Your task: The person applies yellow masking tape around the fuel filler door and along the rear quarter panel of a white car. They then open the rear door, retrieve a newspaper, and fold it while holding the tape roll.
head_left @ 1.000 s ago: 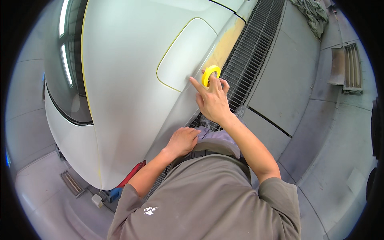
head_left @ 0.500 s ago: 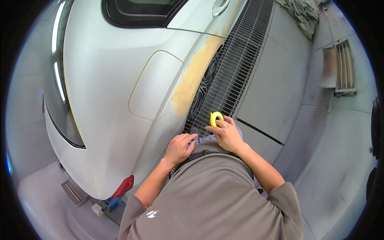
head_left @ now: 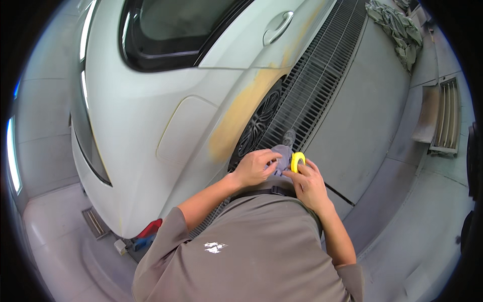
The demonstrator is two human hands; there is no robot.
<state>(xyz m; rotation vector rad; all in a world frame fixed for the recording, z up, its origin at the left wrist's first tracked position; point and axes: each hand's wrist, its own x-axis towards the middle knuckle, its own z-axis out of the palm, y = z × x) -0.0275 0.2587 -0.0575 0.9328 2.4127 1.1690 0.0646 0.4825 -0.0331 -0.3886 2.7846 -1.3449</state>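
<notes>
My right hand (head_left: 311, 187) holds a roll of yellow masking tape (head_left: 297, 160) in front of my waist, its fingers around the ring's side. Close by on the left is my left hand (head_left: 254, 168), fingers loosely bent, the fingertips pointing at the tape but apart from it. Nothing shows in that hand. Ahead and to the left stands a silver-white car (head_left: 146, 121). A sanded tan filler patch (head_left: 239, 116) covers its wheel arch, and thin yellow tape lines edge the fuel flap (head_left: 186, 126) and the rear window.
A dark wheel (head_left: 259, 118) sits under the arch, beside a floor grating (head_left: 322, 70) running along the car. Crumpled grey-green sheeting (head_left: 400, 30) lies at the far right. A wall vent (head_left: 445, 118) is at right. The red tail light (head_left: 150, 228) is at lower left.
The view has shifted forward along the car, and my body has turned. My left hand has risen and moved right, closer to the tape roll, which stays in my right hand.
</notes>
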